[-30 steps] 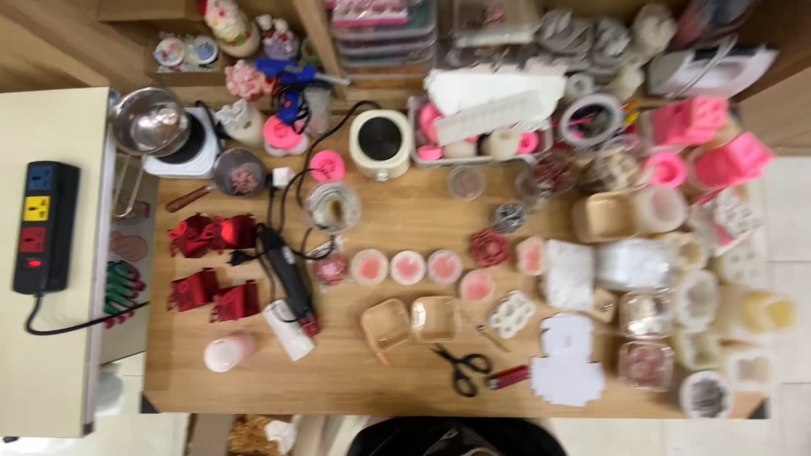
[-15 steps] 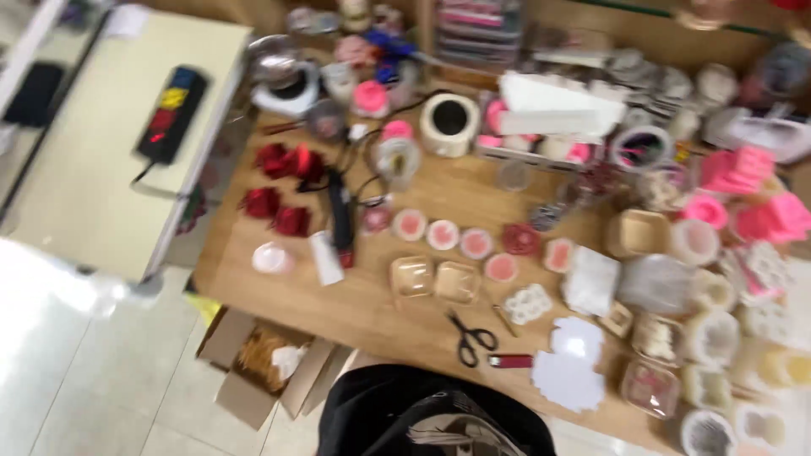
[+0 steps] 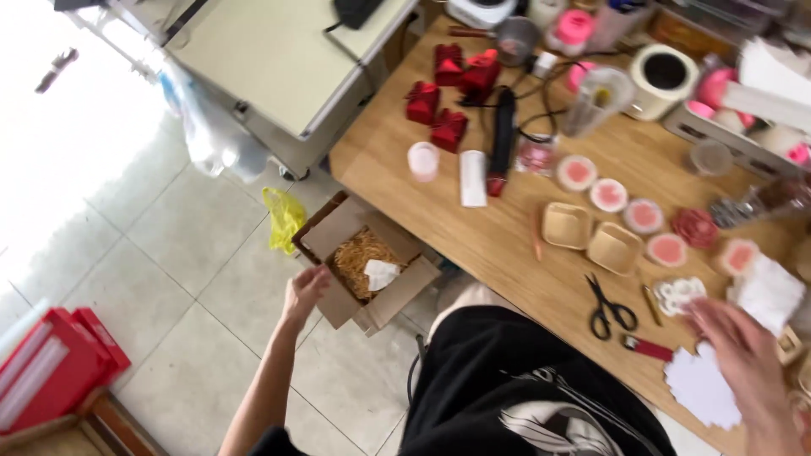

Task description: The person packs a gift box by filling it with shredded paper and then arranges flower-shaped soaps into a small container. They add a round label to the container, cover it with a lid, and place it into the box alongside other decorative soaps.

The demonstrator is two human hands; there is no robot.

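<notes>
left hand [image 3: 306, 287] at cardboard box [image 3: 365, 263] flap, right hand [image 3: 733, 348] over white paper cutouts [image 3: 699, 390].

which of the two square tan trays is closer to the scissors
The right-hand tan tray, lying just above the black scissors; the other tray sits farther left.

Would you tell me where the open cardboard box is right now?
The cardboard box sits on the floor beside the wooden table, lower left of centre, at the left hand.
</notes>
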